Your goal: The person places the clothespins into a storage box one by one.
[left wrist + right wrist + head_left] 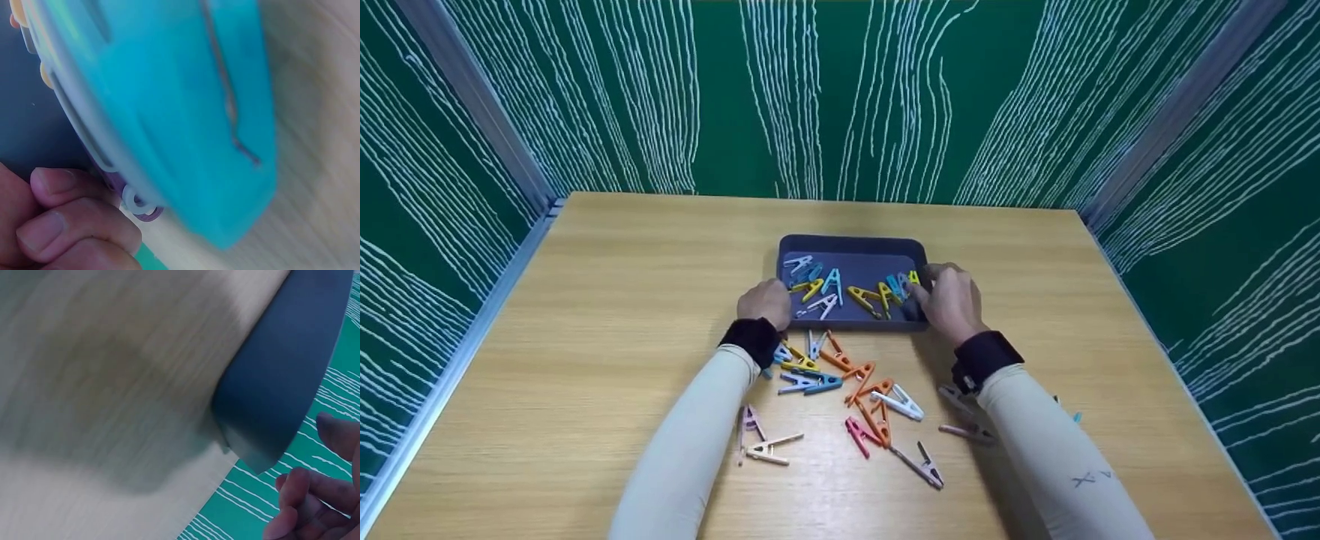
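Dark blue-grey tray, multicoloured clothespins

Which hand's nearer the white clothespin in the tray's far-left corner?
Left. The left hand is at the tray's left side, nearer the person than the white clothespin; the right hand is across at the tray's right end.

A turquoise clothespin (blurred) looms beside the left hand.

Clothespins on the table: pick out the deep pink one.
It's the deep pink clothespin, left of the lowest orange clothespin in the head view; other pinkish ones are much paler.
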Demonstrator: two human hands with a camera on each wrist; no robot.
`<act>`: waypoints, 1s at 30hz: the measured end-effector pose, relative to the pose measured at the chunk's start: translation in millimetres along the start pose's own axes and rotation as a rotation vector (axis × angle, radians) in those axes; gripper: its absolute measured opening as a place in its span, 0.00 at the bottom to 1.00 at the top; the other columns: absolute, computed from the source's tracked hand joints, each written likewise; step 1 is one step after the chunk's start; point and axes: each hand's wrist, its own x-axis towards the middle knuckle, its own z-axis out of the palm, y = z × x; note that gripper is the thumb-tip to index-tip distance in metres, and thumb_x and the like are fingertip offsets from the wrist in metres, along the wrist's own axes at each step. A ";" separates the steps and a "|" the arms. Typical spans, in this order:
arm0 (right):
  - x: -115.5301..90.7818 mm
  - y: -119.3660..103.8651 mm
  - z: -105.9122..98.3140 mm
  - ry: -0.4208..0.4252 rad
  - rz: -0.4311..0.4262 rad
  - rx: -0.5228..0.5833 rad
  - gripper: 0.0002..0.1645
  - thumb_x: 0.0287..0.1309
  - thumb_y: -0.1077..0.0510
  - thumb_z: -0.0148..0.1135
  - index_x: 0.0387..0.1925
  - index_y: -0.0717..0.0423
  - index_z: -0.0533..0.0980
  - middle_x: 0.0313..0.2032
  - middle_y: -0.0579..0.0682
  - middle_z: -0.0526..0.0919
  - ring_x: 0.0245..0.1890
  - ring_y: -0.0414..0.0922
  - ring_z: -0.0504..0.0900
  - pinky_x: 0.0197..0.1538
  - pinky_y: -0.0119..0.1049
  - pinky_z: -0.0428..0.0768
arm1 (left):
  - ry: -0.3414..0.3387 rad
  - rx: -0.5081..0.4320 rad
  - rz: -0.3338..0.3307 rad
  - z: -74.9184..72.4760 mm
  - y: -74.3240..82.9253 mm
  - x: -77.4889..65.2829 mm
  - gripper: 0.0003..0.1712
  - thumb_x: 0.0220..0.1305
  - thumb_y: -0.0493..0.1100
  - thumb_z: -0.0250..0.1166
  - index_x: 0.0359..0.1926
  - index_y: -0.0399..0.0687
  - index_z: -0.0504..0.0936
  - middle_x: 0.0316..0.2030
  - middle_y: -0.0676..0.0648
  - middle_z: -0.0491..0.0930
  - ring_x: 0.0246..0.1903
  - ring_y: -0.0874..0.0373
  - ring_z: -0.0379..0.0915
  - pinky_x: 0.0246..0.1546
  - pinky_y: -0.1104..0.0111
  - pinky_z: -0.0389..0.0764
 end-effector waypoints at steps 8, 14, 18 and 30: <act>-8.7 4.9 -7.7 -0.007 -0.028 0.007 0.26 0.60 0.51 0.74 0.53 0.66 0.83 0.45 0.64 0.86 0.46 0.59 0.86 0.47 0.54 0.82 | -0.022 0.018 0.005 -1.3 0.3 -1.0 0.15 0.71 0.36 0.54 0.51 0.37 0.83 0.48 0.38 0.85 0.48 0.45 0.83 0.48 0.52 0.83; -17.3 5.4 -21.3 -0.081 -0.006 0.013 0.28 0.61 0.50 0.74 0.54 0.67 0.82 0.44 0.64 0.87 0.45 0.59 0.85 0.47 0.54 0.81 | -0.039 0.020 -0.007 -1.2 1.6 -0.3 0.15 0.73 0.36 0.53 0.54 0.37 0.82 0.49 0.40 0.84 0.48 0.48 0.82 0.48 0.54 0.82; -24.9 8.1 -32.0 -0.160 0.045 0.023 0.28 0.64 0.50 0.71 0.57 0.66 0.80 0.48 0.64 0.86 0.50 0.60 0.84 0.52 0.55 0.81 | -0.038 0.021 -0.012 -1.8 1.2 -1.1 0.16 0.74 0.36 0.53 0.55 0.37 0.81 0.49 0.40 0.84 0.48 0.48 0.82 0.49 0.54 0.82; -60.5 20.9 -69.6 -0.362 -0.024 -0.084 0.23 0.58 0.53 0.75 0.49 0.65 0.84 0.39 0.61 0.86 0.37 0.55 0.84 0.40 0.50 0.81 | -0.051 0.016 -0.007 -1.1 1.6 0.0 0.16 0.71 0.35 0.55 0.55 0.36 0.81 0.49 0.39 0.84 0.47 0.47 0.82 0.48 0.54 0.82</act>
